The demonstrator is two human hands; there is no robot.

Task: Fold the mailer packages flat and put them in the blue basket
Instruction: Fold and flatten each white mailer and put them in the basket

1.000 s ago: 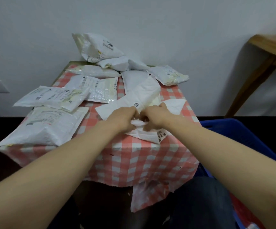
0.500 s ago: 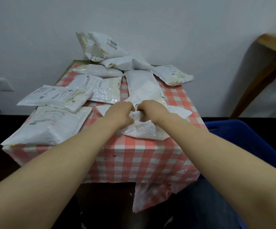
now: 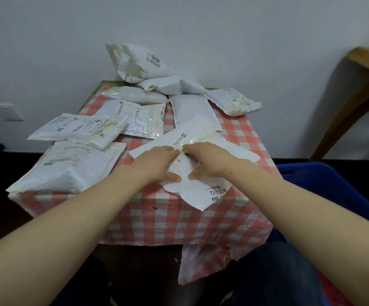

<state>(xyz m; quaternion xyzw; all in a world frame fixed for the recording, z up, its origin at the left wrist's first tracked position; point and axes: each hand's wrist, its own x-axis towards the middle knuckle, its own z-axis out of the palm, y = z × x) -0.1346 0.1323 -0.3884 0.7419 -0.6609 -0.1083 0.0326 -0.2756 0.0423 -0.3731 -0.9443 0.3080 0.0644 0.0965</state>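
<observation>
A crumpled white mailer (image 3: 198, 191) lies near the front edge of the checkered table (image 3: 201, 219), one corner hanging over the edge. My left hand (image 3: 157, 164) and my right hand (image 3: 210, 161) lie flat on it side by side, fingers stretched out and pressing it down. Several more white mailers sit behind: a puffy one (image 3: 68, 168) at the left front, flat ones (image 3: 79, 129) in the middle, and a pile (image 3: 139, 62) against the wall. The blue basket (image 3: 333, 195) stands on the floor at the right of the table.
A wooden table leg and top (image 3: 355, 96) stand at the far right by the white wall. A wall socket (image 3: 8, 111) is at the left. My knee in dark jeans (image 3: 278, 277) is below the table's front edge.
My hands were bunched together gripping the mailer; now the fingers have spread flat and press the mailer out on the table, so its printed corner shows again.
</observation>
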